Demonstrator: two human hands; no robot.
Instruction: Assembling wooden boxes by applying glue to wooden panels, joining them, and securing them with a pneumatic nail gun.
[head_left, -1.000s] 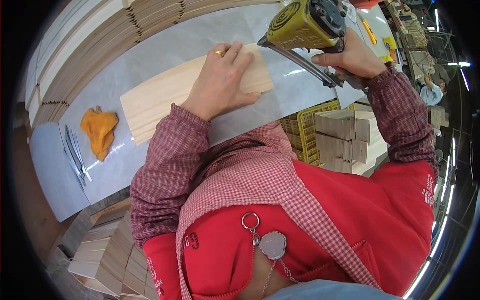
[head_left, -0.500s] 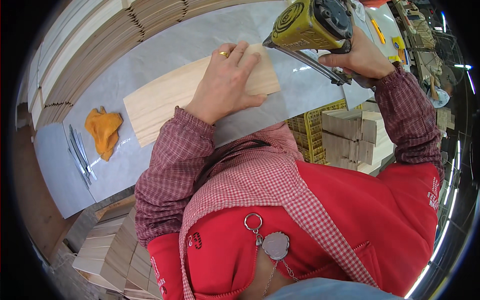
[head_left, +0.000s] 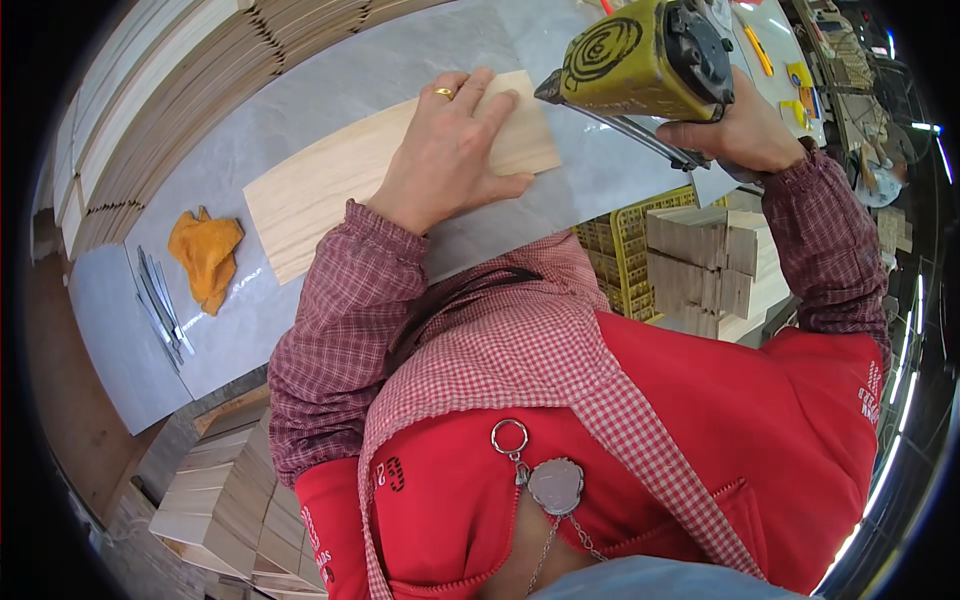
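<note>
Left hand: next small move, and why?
Probably shift the left hand left along the wooden board: its fingers lie spread near the board's right end, and the yellow nail gun in the right hand points its nose toward them.

Pale wood board (head_left: 325,185): thin, rectangular, light grain, lying flat on the grey table (head_left: 605,170), long axis running lower left to upper right, middle partly covered. Nail gun (head_left: 640,62): yellow body with black round marking, black cap, dark nose pointing left near the board's right end, metal magazine rail slanting down-right. Gun's held tilted over the table; can't tell if the nose touches anything.
</note>
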